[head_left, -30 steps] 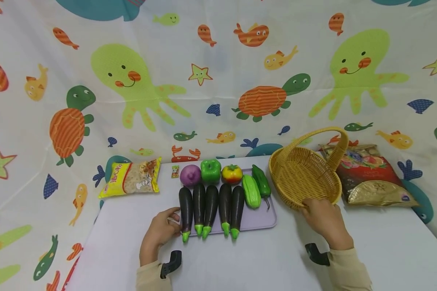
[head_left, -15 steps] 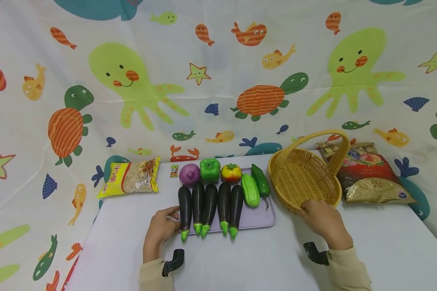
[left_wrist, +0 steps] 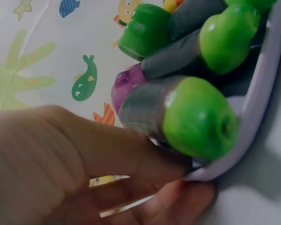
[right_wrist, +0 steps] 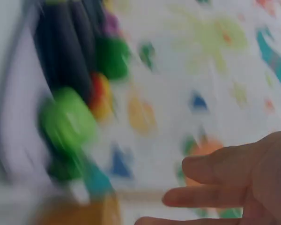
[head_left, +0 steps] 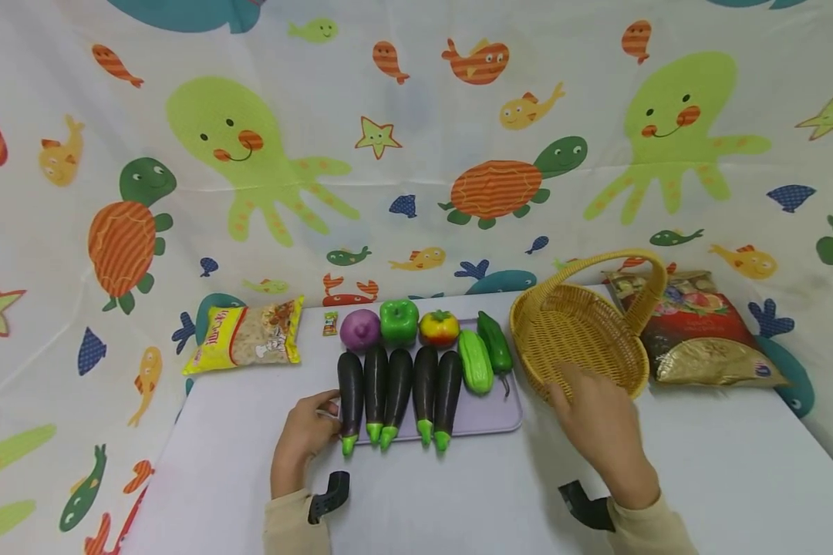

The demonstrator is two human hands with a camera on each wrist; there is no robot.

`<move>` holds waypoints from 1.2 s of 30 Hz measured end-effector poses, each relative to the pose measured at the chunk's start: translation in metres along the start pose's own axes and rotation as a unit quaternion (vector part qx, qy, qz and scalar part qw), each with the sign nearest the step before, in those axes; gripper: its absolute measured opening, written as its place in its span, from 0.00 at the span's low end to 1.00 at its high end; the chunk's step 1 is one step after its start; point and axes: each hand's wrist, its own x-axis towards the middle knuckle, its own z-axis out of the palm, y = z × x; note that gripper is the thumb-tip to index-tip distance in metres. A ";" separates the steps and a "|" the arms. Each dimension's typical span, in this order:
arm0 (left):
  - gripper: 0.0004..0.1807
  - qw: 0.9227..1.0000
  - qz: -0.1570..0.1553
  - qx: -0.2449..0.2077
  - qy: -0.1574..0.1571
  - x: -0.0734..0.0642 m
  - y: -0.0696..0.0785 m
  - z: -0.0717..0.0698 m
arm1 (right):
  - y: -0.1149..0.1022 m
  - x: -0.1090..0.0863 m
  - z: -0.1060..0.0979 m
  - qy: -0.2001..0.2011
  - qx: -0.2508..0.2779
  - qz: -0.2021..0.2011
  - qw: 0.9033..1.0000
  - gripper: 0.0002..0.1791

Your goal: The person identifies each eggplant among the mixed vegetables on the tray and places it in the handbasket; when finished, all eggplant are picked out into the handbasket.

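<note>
My left hand (head_left: 304,433) pinches the left rim of a lilac tray (head_left: 494,416), with the thumb above the rim and the fingers beneath it in the left wrist view. Several eggplants (head_left: 399,391) lie side by side across the tray, the leftmost close to that thumb. Behind them sit a purple onion (head_left: 360,329), a green bell pepper (head_left: 399,321) and a red-yellow tomato-like vegetable (head_left: 440,328). A light green cucumber-like vegetable (head_left: 476,362) and a dark green chili pepper (head_left: 495,344) lie to the right. Over the front of a yellow wicker basket (head_left: 590,327), my right hand (head_left: 600,424) has extended fingers and holds nothing.
A yellow snack bag (head_left: 250,337) lies at the back left, beside a tiny packet (head_left: 329,323). Right of the basket leans a red and gold bag (head_left: 701,331). A patterned cloth (head_left: 416,116) hangs behind the white table (head_left: 444,501).
My right hand has let go of the basket's front rim and moved slightly left, its fingers straightening. The left hand stays at the tray's rim; the vegetables keep their places.
</note>
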 end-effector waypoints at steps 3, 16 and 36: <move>0.34 1.000 -0.005 -0.019 0.001 -0.001 0.000 -0.001 | -0.028 -0.002 0.029 0.007 0.029 -0.052 0.998 0.17; 0.34 0.997 -0.024 -0.070 -0.005 0.001 -0.003 0.001 | -0.082 -0.021 0.113 -0.027 0.062 -0.143 0.987 0.23; 0.34 0.997 -0.031 -0.071 -0.008 -0.002 -0.002 -0.002 | -0.091 -0.027 0.115 0.000 0.071 -0.120 0.990 0.22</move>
